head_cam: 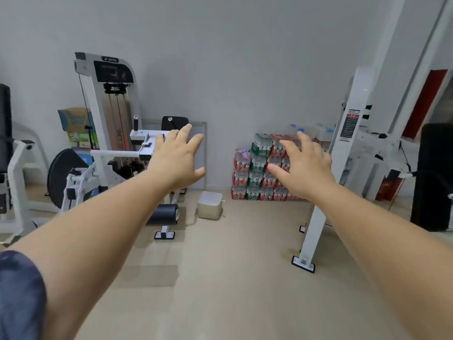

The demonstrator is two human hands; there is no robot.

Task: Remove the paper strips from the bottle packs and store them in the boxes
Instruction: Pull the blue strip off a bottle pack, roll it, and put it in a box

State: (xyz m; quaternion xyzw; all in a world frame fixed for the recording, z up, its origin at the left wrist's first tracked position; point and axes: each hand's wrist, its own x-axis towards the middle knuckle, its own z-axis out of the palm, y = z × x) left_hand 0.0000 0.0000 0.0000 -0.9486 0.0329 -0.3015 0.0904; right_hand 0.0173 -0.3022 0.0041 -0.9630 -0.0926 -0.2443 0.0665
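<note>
A pale wall (245, 57) fills the back and a beige floor (232, 278) runs up to it. A white weight machine (110, 99) stands at the left against the wall, with a printed carton (73, 123) behind it. A white post (343, 143) rises on the right from a foot plate on the floor.

Both bare arms stretch forward in the air, a dark sleeve (19, 295) on the left one. The left hand (176, 158) is released, fingers spread and holding nothing, in front of the machine. The right hand (304, 165) is likewise spread and holds nothing; it partly covers the packs.

The packs (257, 177), red and green, sit stacked in rows on the floor against the wall, between machine and post, well apart from both hands. Any strips on them are too small to tell. A small pale cube (210, 204) sits on the floor just left of the stack.
</note>
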